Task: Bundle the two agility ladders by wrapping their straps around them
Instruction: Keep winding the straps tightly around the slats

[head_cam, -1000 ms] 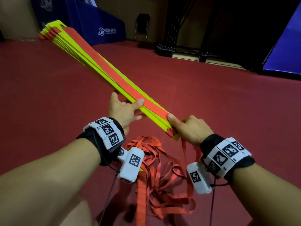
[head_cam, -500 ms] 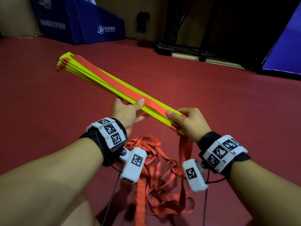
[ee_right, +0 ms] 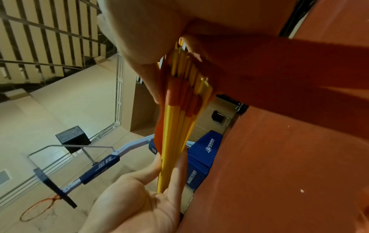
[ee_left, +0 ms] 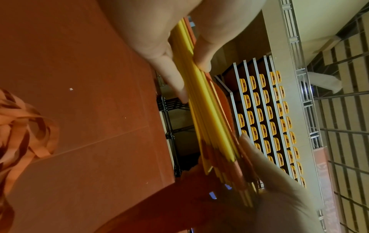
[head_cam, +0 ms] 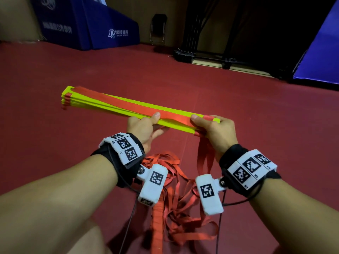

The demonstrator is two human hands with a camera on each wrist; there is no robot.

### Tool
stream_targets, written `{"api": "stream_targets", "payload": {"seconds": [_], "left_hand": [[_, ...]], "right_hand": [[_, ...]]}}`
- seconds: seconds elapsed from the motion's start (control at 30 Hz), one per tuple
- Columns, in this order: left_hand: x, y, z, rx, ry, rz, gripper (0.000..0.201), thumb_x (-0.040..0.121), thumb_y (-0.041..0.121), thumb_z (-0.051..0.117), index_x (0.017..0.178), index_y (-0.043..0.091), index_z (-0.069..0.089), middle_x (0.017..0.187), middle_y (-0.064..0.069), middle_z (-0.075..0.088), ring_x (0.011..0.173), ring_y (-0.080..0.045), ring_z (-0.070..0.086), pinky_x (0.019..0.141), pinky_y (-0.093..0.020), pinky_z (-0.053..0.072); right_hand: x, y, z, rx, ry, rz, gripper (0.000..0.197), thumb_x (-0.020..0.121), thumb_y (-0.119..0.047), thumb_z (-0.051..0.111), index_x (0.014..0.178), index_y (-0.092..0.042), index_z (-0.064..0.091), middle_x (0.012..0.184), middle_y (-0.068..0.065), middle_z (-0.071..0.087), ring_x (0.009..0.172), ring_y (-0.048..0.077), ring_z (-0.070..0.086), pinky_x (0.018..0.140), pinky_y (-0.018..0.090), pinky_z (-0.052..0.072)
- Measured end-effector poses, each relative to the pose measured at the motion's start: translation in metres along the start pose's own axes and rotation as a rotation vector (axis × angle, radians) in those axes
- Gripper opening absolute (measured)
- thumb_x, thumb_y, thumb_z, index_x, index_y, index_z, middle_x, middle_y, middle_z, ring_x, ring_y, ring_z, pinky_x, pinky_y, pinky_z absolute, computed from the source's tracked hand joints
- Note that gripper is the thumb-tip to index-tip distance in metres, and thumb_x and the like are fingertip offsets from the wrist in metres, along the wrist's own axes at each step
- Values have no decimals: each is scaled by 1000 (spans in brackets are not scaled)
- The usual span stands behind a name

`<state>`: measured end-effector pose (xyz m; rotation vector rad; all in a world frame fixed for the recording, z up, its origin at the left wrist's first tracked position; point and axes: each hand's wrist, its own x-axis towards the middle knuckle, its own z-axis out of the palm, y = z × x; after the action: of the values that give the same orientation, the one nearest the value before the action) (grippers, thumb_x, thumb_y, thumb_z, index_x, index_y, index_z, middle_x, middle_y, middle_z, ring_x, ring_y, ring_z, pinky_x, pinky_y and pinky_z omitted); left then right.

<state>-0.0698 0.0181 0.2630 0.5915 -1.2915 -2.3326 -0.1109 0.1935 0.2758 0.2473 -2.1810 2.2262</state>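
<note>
Red sports flooring [head_cam: 238, 110] lies under the work; blue padded blocks [head_cam: 95, 28] and a folded chair [head_cam: 158, 30] stand at the far wall.

Position of the work: the stacked yellow rungs [head_cam: 113, 105] of the agility ladders are held level above the floor, with one orange strap run [head_cam: 128, 102] lying flat along the top face. The loose straps [head_cam: 176, 189] hang from the right end of the stack and pile on the floor between the forearms.

Grip state:
- The left hand [head_cam: 142, 129] pinches the stack near its middle, thumb on top and fingers [ee_left: 175, 82] extended flat underneath.
- The right hand [head_cam: 214, 132] is curled round the right end, thumb pressing the top strap down and fingers wrapped beneath.

Judged procedure for this step:
1. Keep the rung edges flush before winding; the right wrist view shows the rung ends slightly staggered, so square them first.
2. Hold the stack with one hand and feed strap with the other.
3. Maintain tension on each turn. Slack turns are likely to slide toward the ends.
4. Draw strap from the top of the pile; the loops overlap and may snag.
5. Lay the webbing flat, without twists.

No turn across the stack is visible yet.
</note>
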Motion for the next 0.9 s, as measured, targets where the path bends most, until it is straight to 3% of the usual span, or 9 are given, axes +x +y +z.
{"api": "stream_targets", "payload": {"seconds": [0.17, 0.37, 0.5, 0.57, 0.6, 0.67, 0.77, 0.83, 0.9], "left_hand": [[-1, 4, 0, -92, 34, -18, 19, 95, -5, 62, 114, -4, 56, 86, -16, 70, 72, -26, 73, 58, -38, 63], [-4, 0, 2, -116, 33, -75, 17, 96, -3, 62, 113, -5, 57, 83, -15, 70, 61, -21, 73, 51, -31, 59], [-4, -4, 2, -105, 19, -134, 9, 97, 0, 63, 102, -2, 56, 83, -15, 69, 68, -24, 72, 65, -38, 64], [-3, -8, -1, -95, 25, -182, 20, 96, 1, 65, 112, -4, 54, 85, -15, 68, 70, -24, 72, 76, -42, 64], [-2, -9, -2, -88, 32, -205, 31, 95, 3, 66, 121, -5, 52, 88, -15, 68, 70, -24, 72, 69, -40, 64], [-2, -12, -5, -17, 34, -251, 48, 93, 10, 71, 134, -3, 48, 96, -16, 69, 66, -23, 73, 53, -33, 61], [-5, -15, -8, 196, -11, -333, 55, 91, 33, 76, 133, 7, 52, 105, -18, 72, 61, -21, 73, 55, -34, 60], [-10, -13, -8, 395, -58, -409, 57, 87, 54, 73, 125, 15, 56, 91, -9, 74, 54, -15, 68, 60, -32, 60], [-11, -9, -8, 571, -87, -418, 54, 87, 68, 64, 102, 15, 66, 61, 2, 64, 43, -9, 54, 54, -24, 52]], "right_hand": [[-6, -7, 3, -4, -135, -43, 14, 87, -16, 75, 96, -8, 66, 71, 2, 71, 52, 23, 62, 45, 24, 42], [3, -4, 5, -108, -18, -155, 22, 74, -36, 73, 71, -18, 61, 53, -3, 52, 41, 24, 51, 41, 25, 36], [7, -7, 3, -166, 6, -160, 25, 81, -32, 71, 66, -16, 60, 50, -2, 48, 37, 23, 47, 41, 26, 35], [8, -7, 2, -211, 5, -165, 26, 81, -34, 70, 66, -14, 61, 48, -1, 48, 36, 24, 49, 43, 27, 36], [10, -6, 2, -236, 6, -166, 27, 79, -36, 69, 66, -13, 61, 49, 0, 50, 36, 25, 50, 44, 28, 37], [12, -7, 1, -281, 14, -162, 29, 74, -40, 67, 62, -14, 61, 49, 2, 54, 38, 27, 53, 46, 30, 39], [18, -10, -1, -363, 51, -168, 28, 63, -48, 64, 59, -21, 65, 49, 3, 57, 48, 34, 59, 52, 40, 44], [20, -13, -2, -397, 77, -177, 24, 58, -51, 62, 60, -28, 68, 49, 4, 57, 56, 39, 59, 58, 47, 47], [24, -15, -5, -420, 101, -173, 22, 57, -50, 62, 58, -29, 67, 47, 3, 53, 55, 35, 55, 58, 50, 48]]}}
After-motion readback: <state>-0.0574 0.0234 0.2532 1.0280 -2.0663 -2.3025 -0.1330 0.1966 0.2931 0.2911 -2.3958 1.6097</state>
